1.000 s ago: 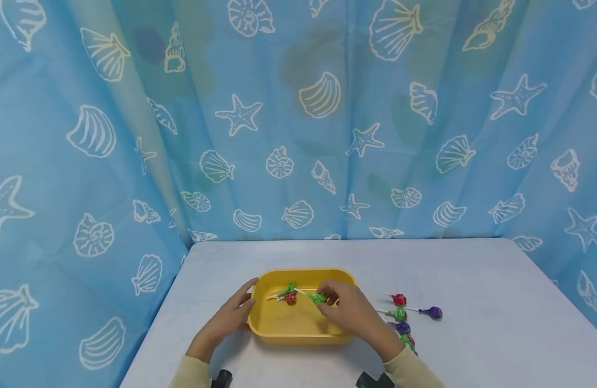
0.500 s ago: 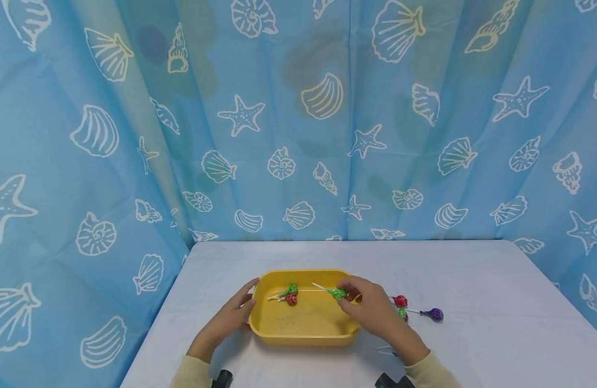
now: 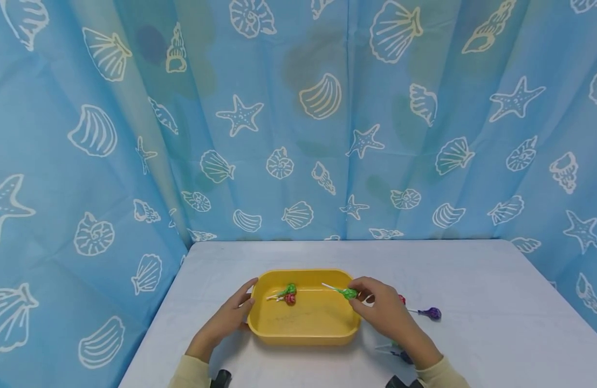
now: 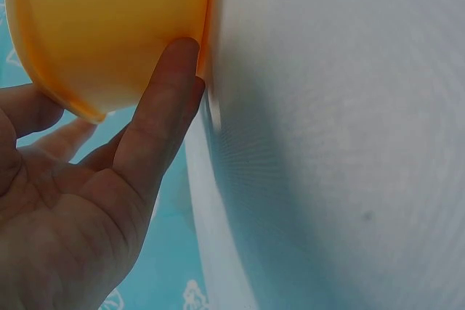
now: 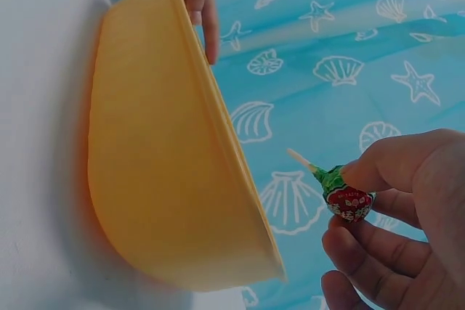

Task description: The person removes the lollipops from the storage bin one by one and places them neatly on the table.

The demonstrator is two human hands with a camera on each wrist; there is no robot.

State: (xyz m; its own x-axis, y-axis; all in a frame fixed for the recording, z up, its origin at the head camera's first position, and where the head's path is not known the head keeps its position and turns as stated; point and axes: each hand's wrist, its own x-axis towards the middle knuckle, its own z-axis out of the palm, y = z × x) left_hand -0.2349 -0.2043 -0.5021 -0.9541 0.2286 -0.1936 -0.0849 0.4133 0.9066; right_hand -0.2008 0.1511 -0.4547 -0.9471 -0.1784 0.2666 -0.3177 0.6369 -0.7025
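Note:
A yellow tray (image 3: 305,340) holds a green lollipop (image 3: 290,289) and a red one (image 3: 290,299) at its left. My left hand (image 3: 225,320) rests on the tray's left end, thumb at the rim and fingers along the outer wall (image 4: 109,41). Above the tray's right end, my right hand (image 3: 388,310) pinches a green-wrapped lollipop (image 3: 349,293) by its head, its white stick pointing left. The right wrist view shows that lollipop (image 5: 349,197) with a red label, between thumb and fingers of the right hand (image 5: 407,230), beside the tray's outer wall (image 5: 160,150).
On the white table (image 3: 482,312), a purple lollipop (image 3: 431,313) lies right of my right hand. A red one (image 3: 402,299) and a dark one (image 3: 404,355) are partly hidden by that hand and arm. A blue shell-patterned curtain (image 3: 298,134) hangs behind.
My right hand has moved right with the green lollipop, from over the tray's middle right to above its right end. My left hand has stayed on the tray.

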